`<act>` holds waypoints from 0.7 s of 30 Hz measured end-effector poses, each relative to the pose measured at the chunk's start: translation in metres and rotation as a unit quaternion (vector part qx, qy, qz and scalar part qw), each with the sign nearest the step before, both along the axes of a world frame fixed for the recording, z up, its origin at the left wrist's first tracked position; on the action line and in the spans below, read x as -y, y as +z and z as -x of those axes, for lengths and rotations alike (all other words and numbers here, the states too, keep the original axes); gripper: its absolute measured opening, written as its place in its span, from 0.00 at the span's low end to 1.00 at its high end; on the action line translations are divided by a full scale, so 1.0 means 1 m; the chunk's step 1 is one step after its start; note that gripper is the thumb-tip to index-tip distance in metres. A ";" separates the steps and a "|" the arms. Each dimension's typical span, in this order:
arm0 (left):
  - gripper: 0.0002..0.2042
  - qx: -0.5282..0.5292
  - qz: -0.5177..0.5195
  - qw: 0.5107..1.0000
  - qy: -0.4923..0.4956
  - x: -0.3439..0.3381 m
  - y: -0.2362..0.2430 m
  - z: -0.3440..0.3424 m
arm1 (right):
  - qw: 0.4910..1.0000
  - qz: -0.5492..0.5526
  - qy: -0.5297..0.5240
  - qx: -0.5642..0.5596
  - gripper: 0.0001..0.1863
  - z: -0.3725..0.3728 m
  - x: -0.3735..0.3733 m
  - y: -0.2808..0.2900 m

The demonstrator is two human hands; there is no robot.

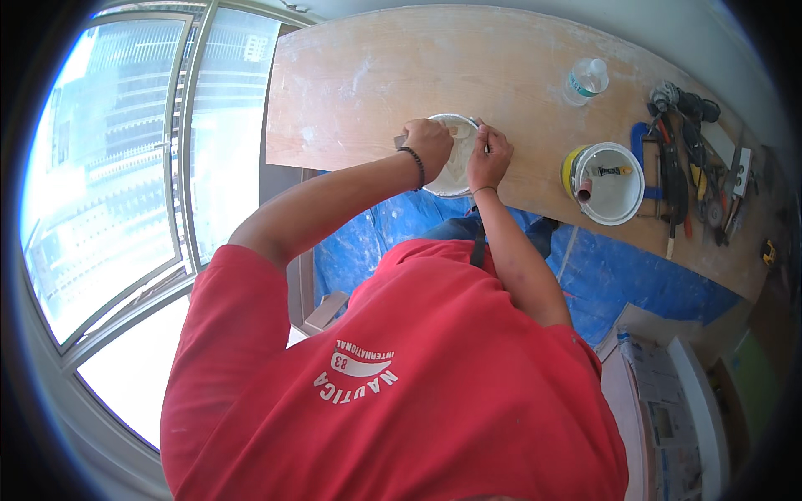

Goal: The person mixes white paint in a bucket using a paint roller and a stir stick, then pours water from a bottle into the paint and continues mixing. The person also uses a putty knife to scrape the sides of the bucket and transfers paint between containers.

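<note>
A round white bucket [452, 181] with pale, thick paste inside stands at the near edge of the wooden table. My left hand [430, 144], a dark beaded band on its wrist, is closed over the bucket's left rim. It grips a flat brownish tool whose end sticks out left of the fingers; its kind is unclear. My right hand [491, 159] holds the bucket's right rim between thumb and fingers. A small dark piece shows beside that thumb, too small to name.
On the wooden table [359, 79] stands a clear plastic bottle [586, 81]. Right of me, another white bucket [628, 205] holds a paintbrush [614, 171] and a roller [585, 191]. Several hand tools lie beyond it, near a blue clamp [639, 142]. Blue sheeting [618, 280] covers the floor; windows [109, 167] are left.
</note>
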State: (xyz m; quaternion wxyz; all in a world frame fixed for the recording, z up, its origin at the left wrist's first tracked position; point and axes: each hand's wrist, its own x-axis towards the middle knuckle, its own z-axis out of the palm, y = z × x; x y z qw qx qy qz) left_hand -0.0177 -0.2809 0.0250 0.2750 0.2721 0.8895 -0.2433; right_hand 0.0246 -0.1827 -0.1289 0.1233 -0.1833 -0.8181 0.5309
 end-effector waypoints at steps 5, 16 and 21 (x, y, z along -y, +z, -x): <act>0.21 -0.024 0.147 0.981 -0.125 -0.017 -0.050 -0.012 | 1.000 -0.013 0.000 -0.013 0.15 0.001 0.003 -0.004; 0.23 0.084 0.101 0.989 0.062 0.014 -0.056 -0.025 | 0.998 -0.039 -0.039 0.013 0.13 0.006 0.004 0.001; 0.15 0.190 0.006 0.975 0.113 0.021 -0.038 -0.021 | 0.998 -0.002 -0.056 -0.024 0.14 0.004 0.006 0.008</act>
